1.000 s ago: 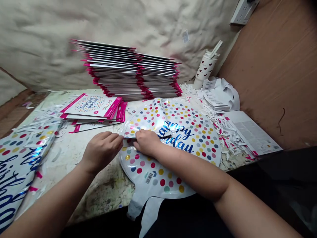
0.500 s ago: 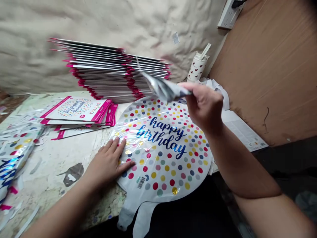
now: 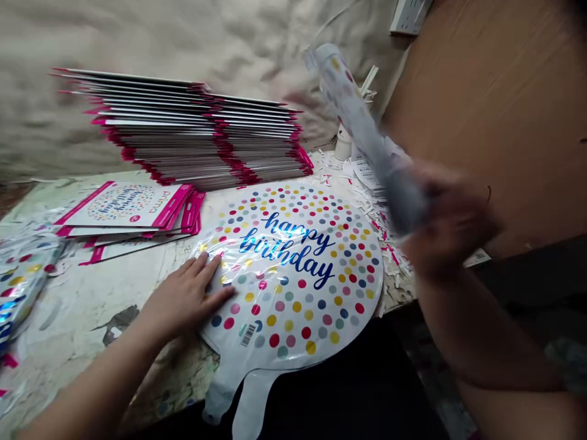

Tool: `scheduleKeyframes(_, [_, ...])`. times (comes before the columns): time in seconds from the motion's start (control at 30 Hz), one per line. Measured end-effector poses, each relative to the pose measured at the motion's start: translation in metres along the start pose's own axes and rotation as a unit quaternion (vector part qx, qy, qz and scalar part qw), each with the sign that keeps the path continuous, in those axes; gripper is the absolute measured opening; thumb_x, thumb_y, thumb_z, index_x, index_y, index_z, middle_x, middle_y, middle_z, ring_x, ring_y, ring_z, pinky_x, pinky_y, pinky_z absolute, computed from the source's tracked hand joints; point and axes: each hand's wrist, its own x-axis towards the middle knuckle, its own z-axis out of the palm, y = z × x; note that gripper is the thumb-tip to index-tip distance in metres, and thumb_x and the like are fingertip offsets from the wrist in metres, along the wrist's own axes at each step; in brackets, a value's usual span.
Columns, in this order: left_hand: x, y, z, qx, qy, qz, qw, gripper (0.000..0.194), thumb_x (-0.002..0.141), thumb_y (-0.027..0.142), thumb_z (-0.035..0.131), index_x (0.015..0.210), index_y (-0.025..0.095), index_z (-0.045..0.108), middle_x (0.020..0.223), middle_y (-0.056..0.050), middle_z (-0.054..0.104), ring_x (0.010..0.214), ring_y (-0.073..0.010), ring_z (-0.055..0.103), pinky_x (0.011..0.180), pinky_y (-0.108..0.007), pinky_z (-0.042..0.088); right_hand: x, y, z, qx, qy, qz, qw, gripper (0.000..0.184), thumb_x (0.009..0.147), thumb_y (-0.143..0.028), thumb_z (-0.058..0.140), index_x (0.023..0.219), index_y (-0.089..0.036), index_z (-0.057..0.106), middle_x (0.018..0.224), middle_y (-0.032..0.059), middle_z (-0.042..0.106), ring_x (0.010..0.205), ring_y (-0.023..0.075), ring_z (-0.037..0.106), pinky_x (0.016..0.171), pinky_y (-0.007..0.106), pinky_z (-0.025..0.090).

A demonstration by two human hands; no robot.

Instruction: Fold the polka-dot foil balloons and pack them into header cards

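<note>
A flat, round foil balloon (image 3: 298,305) with colored dots and blue "happy birthday" lettering lies on the table, its two pale tails hanging over the front edge. My left hand (image 3: 183,299) rests on its left side, fingers spread. On the right, my right hand (image 3: 452,223) is raised and smeared by motion. It is closed on one end of another dotted foil balloon (image 3: 351,113), seen edge-on and bunched into a narrow strip that slants up and left above the table.
Pink-edged cards (image 3: 197,140) stand in a tall stack against the wall. Printed "happy birthday" packs (image 3: 131,205) lie at left, beside another dotted foil balloon (image 3: 25,275). Paper scraps (image 3: 394,263) and a partly hidden cup (image 3: 343,143) are at right. A socket strip (image 3: 409,15) hangs above.
My right hand has moved right and toward me with the bunched balloon, uncovering scraps behind. The view has shifted slightly right. My left hand stays on the flat balloon.
</note>
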Motion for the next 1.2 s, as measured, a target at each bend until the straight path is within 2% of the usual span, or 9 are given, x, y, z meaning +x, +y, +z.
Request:
scheduleKeyframes(0.07, [-0.001,-0.010,-0.013,-0.064,0.034,-0.039,0.997,0.064,0.086,0.054,0.032,0.133,0.012,0.041,0.135,-0.015,0.046,0.123,-0.0294,0.043,0.100,-0.042,0.036,-0.030,-0.024,0.032,0.089,-0.090,-0.063,0.990,0.033,0.090,-0.012,0.042,0.120,-0.022,0.052,0.119,0.0042,0.061,0.115,0.0158,0.054,0.102,0.037,0.039])
scheduleKeyframes(0.17, [-0.006,-0.018,-0.034,-0.078,0.282,-0.142,0.946,0.054,0.088,0.044,0.034,0.127,0.009,0.046,0.123,-0.016,0.054,0.114,-0.0300,0.051,0.095,-0.045,0.040,-0.074,-0.036,0.071,0.164,-0.270,-0.130,0.940,0.027,0.088,-0.014,0.045,0.108,-0.019,0.062,0.116,0.0038,0.064,0.116,0.0170,0.053,0.107,0.040,0.030])
scheduleKeyframes(0.23, [-0.007,-0.009,-0.041,-0.044,0.430,-0.100,0.896,0.046,0.086,0.036,0.043,0.121,0.007,0.051,0.118,-0.017,0.057,0.113,-0.0302,0.051,0.098,-0.047,0.037,-0.096,-0.030,0.084,0.174,-0.368,-0.145,0.902,0.027,0.086,-0.014,0.046,0.106,-0.019,0.064,0.118,0.0039,0.062,0.118,0.0187,0.051,0.108,0.042,0.027])
scheduleKeyframes(0.27, [-0.005,0.001,-0.041,-0.040,0.450,-0.029,0.891,0.041,0.085,0.032,0.046,0.117,0.008,0.054,0.115,-0.016,0.059,0.112,-0.0279,0.052,0.099,-0.045,0.037,-0.103,-0.026,0.087,0.173,-0.406,-0.147,0.885,0.027,0.086,-0.015,0.046,0.107,-0.019,0.063,0.120,0.0040,0.061,0.120,0.0191,0.049,0.108,0.043,0.026])
scheduleKeyframes(0.37, [0.014,0.043,-0.026,-0.049,0.334,0.234,0.912,0.032,0.085,0.020,0.045,0.115,0.014,0.056,0.118,-0.012,0.059,0.114,-0.0212,0.052,0.098,-0.037,0.042,-0.113,-0.019,0.089,0.169,-0.470,-0.141,0.855,0.031,0.087,-0.018,0.046,0.114,-0.022,0.060,0.125,0.0045,0.057,0.125,0.0186,0.044,0.108,0.043,0.023])
scheduleKeyframes(0.43, [0.032,0.072,-0.011,-0.035,0.237,0.309,0.920,0.040,0.089,0.022,0.038,0.126,0.015,0.048,0.133,-0.011,0.050,0.127,-0.0234,0.040,0.103,-0.041,0.036,-0.114,-0.020,0.088,0.169,-0.481,-0.144,0.848,0.031,0.088,-0.020,0.047,0.116,-0.022,0.059,0.126,0.0052,0.056,0.126,0.0190,0.042,0.108,0.044,0.022])
scheduleKeyframes(0.63, [0.072,0.105,0.007,-0.001,0.047,0.275,0.960,0.059,0.090,0.048,0.029,0.142,0.022,0.024,0.149,-0.007,0.023,0.137,-0.0305,0.017,0.107,-0.052,0.019,-0.114,-0.021,0.084,0.170,-0.488,-0.154,0.842,0.031,0.088,-0.021,0.046,0.117,-0.022,0.059,0.128,0.0038,0.055,0.125,0.0197,0.043,0.108,0.041,0.024])
scheduleKeyframes(1.0, [0.096,0.135,0.004,0.001,0.083,0.229,0.970,0.049,0.090,0.044,0.030,0.137,0.032,0.034,0.150,-0.009,0.020,0.136,-0.0379,0.010,0.100,-0.065,0.012,-0.113,-0.012,0.080,0.217,-0.520,-0.107,0.819,0.035,0.086,-0.016,0.048,0.119,-0.018,0.057,0.129,0.0057,0.053,0.127,0.0203,0.040,0.108,0.043,0.025])
scheduleKeyframes(1.2, [0.067,0.111,0.009,-0.006,0.012,0.285,0.958,0.056,0.092,0.047,0.021,0.142,0.024,0.021,0.151,-0.005,0.017,0.138,-0.0265,0.012,0.108,-0.049,0.012,-0.109,0.010,0.066,0.190,-0.437,-0.018,0.879,0.029,0.089,-0.015,0.042,0.113,-0.018,0.059,0.125,0.0086,0.057,0.126,0.0178,0.042,0.107,0.042,0.028])
